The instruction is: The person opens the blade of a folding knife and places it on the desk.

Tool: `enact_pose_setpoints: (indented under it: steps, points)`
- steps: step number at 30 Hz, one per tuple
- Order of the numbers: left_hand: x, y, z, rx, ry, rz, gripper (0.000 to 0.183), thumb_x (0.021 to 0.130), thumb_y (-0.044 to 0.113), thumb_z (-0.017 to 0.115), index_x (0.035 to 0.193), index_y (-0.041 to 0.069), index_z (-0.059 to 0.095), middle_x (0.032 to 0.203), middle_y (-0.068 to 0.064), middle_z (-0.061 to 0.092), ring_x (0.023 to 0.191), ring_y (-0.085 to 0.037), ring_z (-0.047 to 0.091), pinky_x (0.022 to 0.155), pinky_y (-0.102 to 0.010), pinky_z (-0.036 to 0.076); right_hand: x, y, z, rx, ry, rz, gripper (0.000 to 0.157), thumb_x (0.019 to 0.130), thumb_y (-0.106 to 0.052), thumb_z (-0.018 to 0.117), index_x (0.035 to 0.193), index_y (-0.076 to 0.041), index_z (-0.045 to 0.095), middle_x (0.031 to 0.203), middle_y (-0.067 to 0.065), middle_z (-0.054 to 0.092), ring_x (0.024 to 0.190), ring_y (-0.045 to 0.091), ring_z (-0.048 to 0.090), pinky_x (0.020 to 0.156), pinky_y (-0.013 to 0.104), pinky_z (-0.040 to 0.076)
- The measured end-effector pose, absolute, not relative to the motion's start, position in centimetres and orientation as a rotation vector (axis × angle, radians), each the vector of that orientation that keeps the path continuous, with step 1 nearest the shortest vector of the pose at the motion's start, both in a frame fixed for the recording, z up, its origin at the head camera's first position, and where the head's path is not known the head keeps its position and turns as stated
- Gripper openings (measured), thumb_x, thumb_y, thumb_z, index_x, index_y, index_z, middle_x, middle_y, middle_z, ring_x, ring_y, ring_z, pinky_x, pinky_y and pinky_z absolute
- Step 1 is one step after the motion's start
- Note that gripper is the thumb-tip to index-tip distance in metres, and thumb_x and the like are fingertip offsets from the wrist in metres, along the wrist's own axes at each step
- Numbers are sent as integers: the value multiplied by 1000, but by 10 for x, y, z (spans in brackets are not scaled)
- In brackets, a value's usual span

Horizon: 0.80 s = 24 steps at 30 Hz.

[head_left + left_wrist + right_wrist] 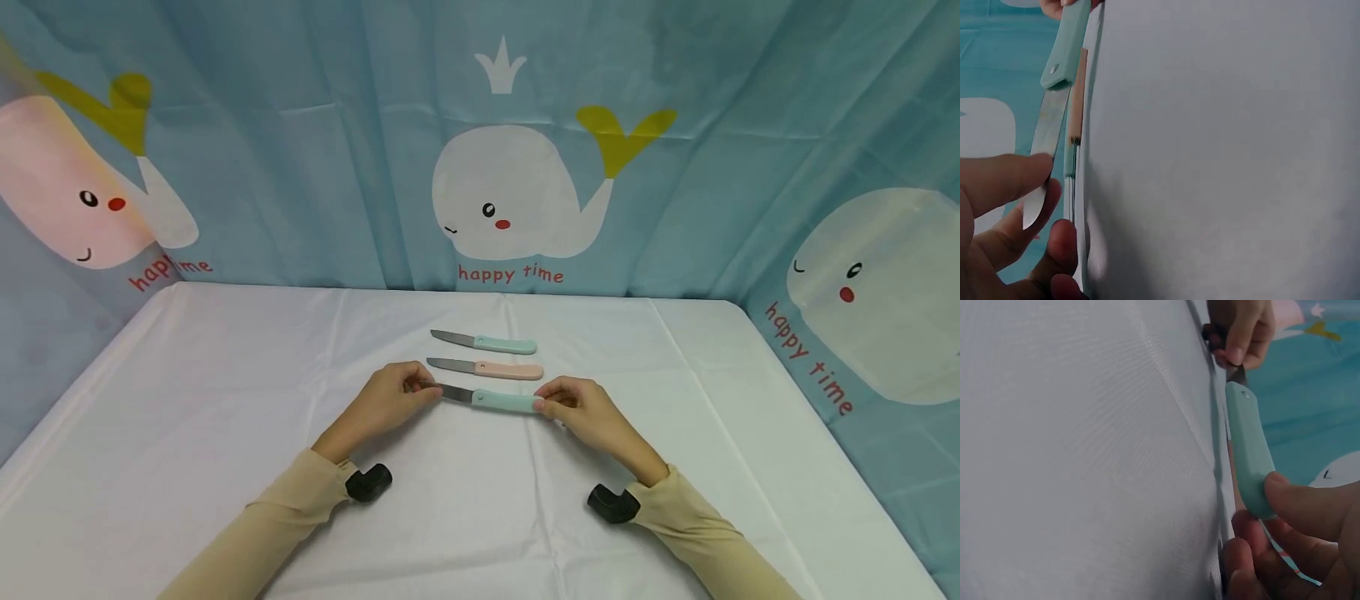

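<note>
Both hands hold one folding knife (504,402) with a mint-green handle, its blade out to the left. My left hand (390,397) pinches the blade (1051,119) near the tip between thumb and fingers. The butt of the handle (1249,447) is pinched by my right hand (587,410). In the wrist views the knife appears raised off the table. Just behind it lies a knife with a pink handle (510,371), and farther back another mint-green knife (506,344). Both have their blades out, pointing left, roughly parallel to the held one.
A white cloth (465,517) covers the table, with fold creases running through it. Behind and at the sides hangs a blue curtain (300,167) printed with whales. Black wrist devices (369,482) sit at both beige sleeves (277,508).
</note>
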<state>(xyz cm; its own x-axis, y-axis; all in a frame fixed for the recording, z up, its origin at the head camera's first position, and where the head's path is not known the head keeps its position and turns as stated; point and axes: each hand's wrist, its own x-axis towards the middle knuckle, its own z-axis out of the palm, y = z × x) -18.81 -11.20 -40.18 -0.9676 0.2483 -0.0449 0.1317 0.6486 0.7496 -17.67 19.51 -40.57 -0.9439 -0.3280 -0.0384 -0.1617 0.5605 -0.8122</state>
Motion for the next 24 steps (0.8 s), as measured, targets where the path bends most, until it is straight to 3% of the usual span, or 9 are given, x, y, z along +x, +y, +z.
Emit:
enact_pose_setpoints:
  steps: [8, 17, 24]
  points:
    - [-195, -112, -401, 391, 2729, 1122, 10, 91, 21, 71, 91, 10, 71, 76, -1, 53, 72, -15, 45, 63, -27, 36, -181, 198, -408, -412, 2659, -1259, 20, 96, -18, 66, 108, -3, 72, 90, 7, 72, 72, 12, 55, 63, 20, 45]
    - [-201, -118, -402, 437, 2730, 1076, 10, 92, 14, 70, 98, 6, 71, 80, -2, 56, 74, -14, 47, 66, -25, 38, -188, 199, -407, -421, 2725, -1137, 22, 96, -19, 66, 109, -3, 72, 95, 8, 72, 73, 9, 56, 65, 20, 45]
    - [-201, -126, -398, 518, 2709, 1047, 20, 91, 12, 68, 110, 4, 67, 84, -2, 57, 77, -14, 49, 71, -27, 41, -191, 202, -401, -411, 2707, -1118, 28, 98, -21, 64, 117, -2, 69, 99, 10, 72, 74, 11, 62, 64, 24, 50]
